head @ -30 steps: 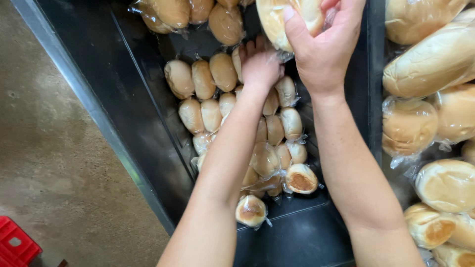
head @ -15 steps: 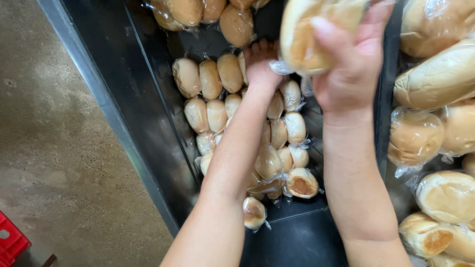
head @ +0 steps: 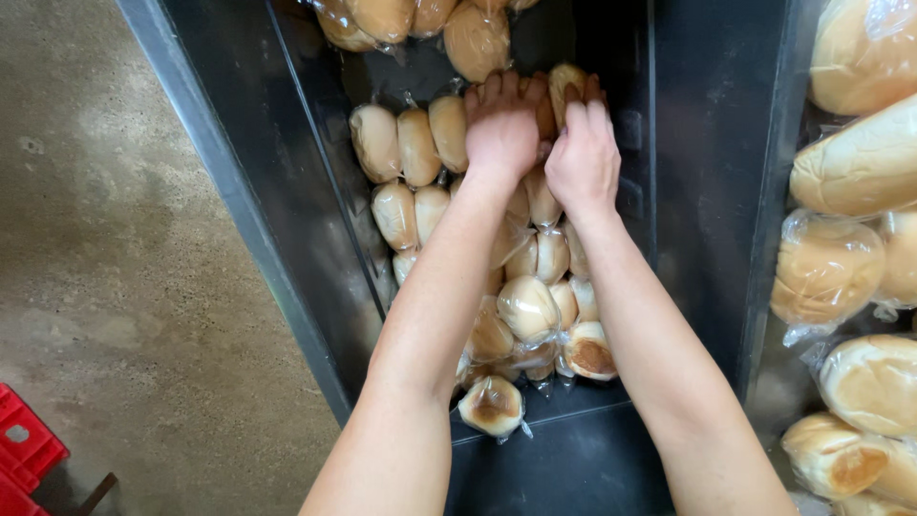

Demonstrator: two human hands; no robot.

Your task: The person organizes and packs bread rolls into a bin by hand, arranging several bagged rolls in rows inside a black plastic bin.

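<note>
Both my forearms reach into a black bin [head: 707, 172] stacked with clear plastic bags of small golden bread rolls [head: 420, 153]. My right hand [head: 585, 158] curls its fingers over a bagged roll [head: 565, 84] at the far end of the stack, gripping it. Right beside it, my left hand [head: 501, 129] lies palm down on the neighbouring bagged rolls, pressing on them without holding any. More bagged rolls [head: 527, 308] lie between my arms, and one single wrapped roll [head: 493, 406] sits nearest to me.
Another bag of rolls [head: 478, 38] lies at the bin's far end. Bags of larger buns [head: 860, 162] fill the space to the right of the bin's wall. A concrete floor [head: 124, 258] is on the left, with a red crate [head: 24, 449] at the bottom left corner.
My right hand has come down from above the bin with the bag of rolls and set it on the far end of the stack, next to my left hand.
</note>
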